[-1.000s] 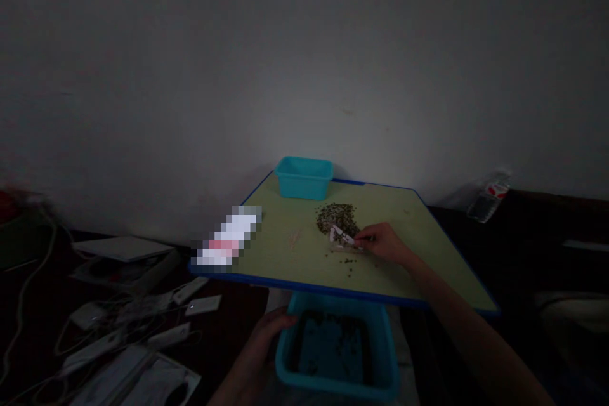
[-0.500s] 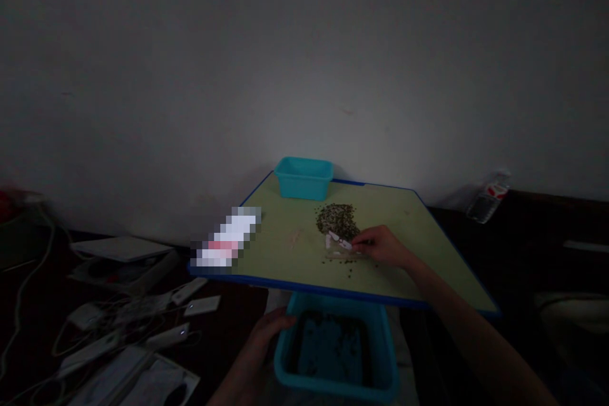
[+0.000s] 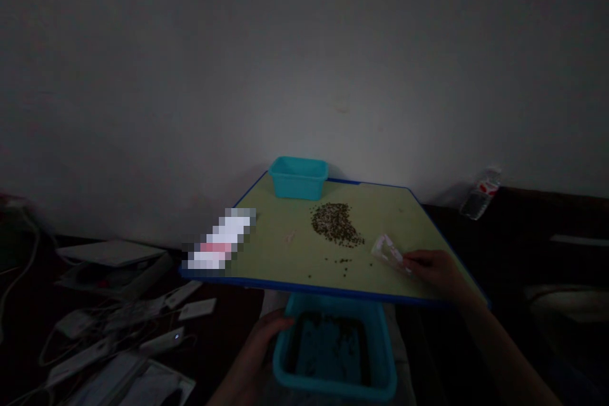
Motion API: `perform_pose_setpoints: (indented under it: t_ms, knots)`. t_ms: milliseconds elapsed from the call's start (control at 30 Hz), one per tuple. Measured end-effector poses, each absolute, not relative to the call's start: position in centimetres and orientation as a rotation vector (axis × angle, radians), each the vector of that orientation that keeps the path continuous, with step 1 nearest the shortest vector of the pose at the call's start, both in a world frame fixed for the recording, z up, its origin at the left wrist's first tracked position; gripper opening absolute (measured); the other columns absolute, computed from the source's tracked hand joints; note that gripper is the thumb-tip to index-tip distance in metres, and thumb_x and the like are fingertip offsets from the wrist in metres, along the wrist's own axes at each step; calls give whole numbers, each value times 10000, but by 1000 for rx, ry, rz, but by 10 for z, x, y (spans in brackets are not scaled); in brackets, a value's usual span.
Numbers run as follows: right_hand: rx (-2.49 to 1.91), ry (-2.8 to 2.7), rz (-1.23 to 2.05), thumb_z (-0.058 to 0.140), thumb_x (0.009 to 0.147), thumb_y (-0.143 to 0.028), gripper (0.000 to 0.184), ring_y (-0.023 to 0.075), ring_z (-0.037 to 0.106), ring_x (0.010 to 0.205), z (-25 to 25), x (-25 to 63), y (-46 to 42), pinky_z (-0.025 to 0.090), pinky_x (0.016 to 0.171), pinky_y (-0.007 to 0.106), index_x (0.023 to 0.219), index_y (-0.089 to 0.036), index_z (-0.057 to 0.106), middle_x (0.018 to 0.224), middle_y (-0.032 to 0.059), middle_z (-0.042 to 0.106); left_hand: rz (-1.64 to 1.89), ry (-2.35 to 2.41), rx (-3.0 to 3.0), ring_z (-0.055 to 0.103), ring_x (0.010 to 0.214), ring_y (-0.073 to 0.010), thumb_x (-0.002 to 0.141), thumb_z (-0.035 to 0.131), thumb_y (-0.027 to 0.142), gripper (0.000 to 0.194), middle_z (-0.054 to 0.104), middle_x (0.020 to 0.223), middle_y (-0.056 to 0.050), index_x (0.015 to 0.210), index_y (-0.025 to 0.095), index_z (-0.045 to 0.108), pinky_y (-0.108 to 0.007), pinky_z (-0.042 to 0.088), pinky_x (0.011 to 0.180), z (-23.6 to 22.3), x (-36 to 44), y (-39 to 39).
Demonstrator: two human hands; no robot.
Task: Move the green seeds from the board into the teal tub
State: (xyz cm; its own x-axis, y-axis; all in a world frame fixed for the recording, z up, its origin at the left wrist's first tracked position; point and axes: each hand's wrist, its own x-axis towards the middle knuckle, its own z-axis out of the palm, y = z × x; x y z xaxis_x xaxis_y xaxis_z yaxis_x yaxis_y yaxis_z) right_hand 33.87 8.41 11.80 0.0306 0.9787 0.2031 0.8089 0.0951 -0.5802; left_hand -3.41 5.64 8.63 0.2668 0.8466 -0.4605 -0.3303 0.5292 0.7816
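My left hand (image 3: pixel 267 337) grips the left rim of a turquoise plastic basin (image 3: pixel 385 371) below the table's front edge. Small dark bits lie scattered inside that basin. Over the right front of the table, my right hand (image 3: pixel 435 271) pinches the corner of a small clear plastic bag (image 3: pixel 387 254) with whitish parts on it. Left of the bag spreads a pile of small brown grains (image 3: pixel 333 223), seeds or beans by their look. Several stray grains lie in front of the pile. A small pale scrap (image 3: pixel 290 236) lies to its left.
A second turquoise basin (image 3: pixel 299 179) stands at the back of the blue-edged table (image 3: pixel 271 260). A blurred-out bright rectangle (image 3: pixel 221 240) lies at its left. Power strips and cables (image 3: pixel 162 339) clutter the left side; a plastic bottle (image 3: pixel 481 193) is at the right, by the wall.
My right hand has moved right and toward me with the plastic bag, away from the grain pile. My left hand stays on the basin. The view has shifted slightly.
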Motion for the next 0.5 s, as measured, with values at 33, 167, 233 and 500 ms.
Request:
perform_pose_setpoints:
  t_ms: [33,167,233,500]
  knots:
    - [-1757,-1812,388,535,739,-386,277,219,619,692,117,337,84,443,608,288,845,-203,712,808,52,700,859,991,625,649,712,-252,619,623,277,186,733,716,-55,762,178,688,-353,477,663,86,-33,57]
    - [-1728,-1832,405,530,741,-379,271,223,620,684,117,319,90,443,594,286,842,-209,715,795,47,702,869,938,641,654,704,-254,636,610,268,209,739,729,-57,811,187,688,-375,476,696,83,-31,58]
    - [-1705,-1843,423,536,738,-371,258,218,620,681,116,307,94,441,595,280,839,-215,715,795,40,702,870,930,620,656,729,-257,649,599,264,204,741,757,-57,820,193,686,-377,476,706,82,-31,58]
    - [-1612,-1878,516,512,763,-342,251,188,605,648,115,265,101,417,557,252,836,-207,710,766,26,695,887,1044,566,657,707,-248,610,625,229,177,737,717,-34,775,194,681,-355,484,658,83,-35,61]
